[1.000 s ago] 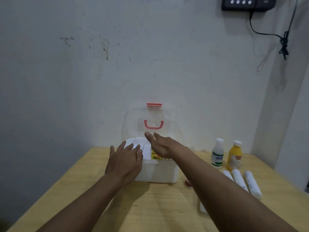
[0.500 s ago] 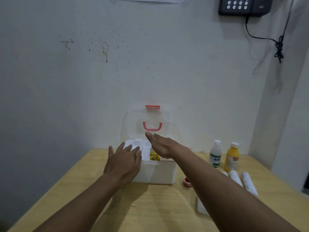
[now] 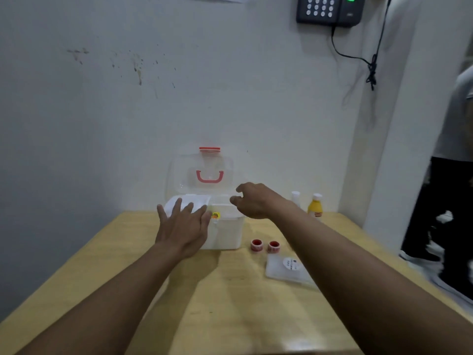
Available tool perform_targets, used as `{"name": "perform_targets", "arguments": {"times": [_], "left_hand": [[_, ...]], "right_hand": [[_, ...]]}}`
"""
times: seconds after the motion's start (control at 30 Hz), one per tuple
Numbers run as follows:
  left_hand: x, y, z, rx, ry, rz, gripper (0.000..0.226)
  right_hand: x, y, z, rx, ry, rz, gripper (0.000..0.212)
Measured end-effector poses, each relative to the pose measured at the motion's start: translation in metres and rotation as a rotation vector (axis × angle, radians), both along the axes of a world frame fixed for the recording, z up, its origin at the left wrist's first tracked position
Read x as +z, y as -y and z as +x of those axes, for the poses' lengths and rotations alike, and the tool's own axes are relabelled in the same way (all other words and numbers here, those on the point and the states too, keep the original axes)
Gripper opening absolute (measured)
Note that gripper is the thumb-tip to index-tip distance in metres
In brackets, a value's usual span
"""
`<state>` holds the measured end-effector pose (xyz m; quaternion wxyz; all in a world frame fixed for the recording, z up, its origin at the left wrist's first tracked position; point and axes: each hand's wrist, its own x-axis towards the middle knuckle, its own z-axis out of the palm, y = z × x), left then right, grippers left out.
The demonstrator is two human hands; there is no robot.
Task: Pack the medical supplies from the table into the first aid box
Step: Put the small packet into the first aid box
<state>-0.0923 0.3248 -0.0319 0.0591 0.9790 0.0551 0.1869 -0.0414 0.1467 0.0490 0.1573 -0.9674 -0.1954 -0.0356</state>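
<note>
The white first aid box (image 3: 227, 233) stands at the far side of the table with its clear lid (image 3: 202, 170) raised against the wall. My left hand (image 3: 183, 225) rests flat, fingers spread, on the box's front left corner. My right hand (image 3: 253, 201) hovers over the box's right edge with curled, separated fingers and holds nothing. Two red tape rolls (image 3: 265, 245) lie right of the box. A flat clear packet (image 3: 286, 269) lies nearer, partly under my right forearm. A yellow bottle (image 3: 315, 206) and a white bottle (image 3: 295, 198) stand behind my right wrist.
The wooden table (image 3: 220, 303) ends at the wall behind the box. A keypad device (image 3: 330, 8) with a hanging cable is mounted on the wall at the upper right. Another person's legs (image 3: 445, 219) stand past the table's right edge.
My right hand has pulled back to the right, off the box's middle, and its fingers have curled. The view swung left, revealing the tape rolls. My left hand stays on the box.
</note>
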Motion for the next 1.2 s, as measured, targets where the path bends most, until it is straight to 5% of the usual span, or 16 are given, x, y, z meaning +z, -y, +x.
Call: {"name": "perform_targets", "arguments": {"times": [0.7, 0.9, 1.07, 1.2], "left_hand": [[-0.01, 0.003, -0.004, 0.038, -0.105, 0.11, 0.068], [-0.009, 0.004, -0.006, 0.035, -0.102, 0.091, 0.067], [-0.007, 0.005, -0.009, 0.026, -0.053, 0.053, 0.063], [-0.004, 0.0, -0.009, 0.014, 0.016, -0.005, 0.06]], "right_hand": [[-0.056, 0.086, -0.081, -0.072, -0.187, -0.368, 0.051], [-0.059, 0.09, -0.079, -0.044, -0.143, -0.279, 0.066], [-0.041, 0.087, -0.072, -0.049, -0.045, -0.195, 0.035], [-0.008, 0.082, -0.068, -0.002, 0.055, -0.171, 0.05]]}}
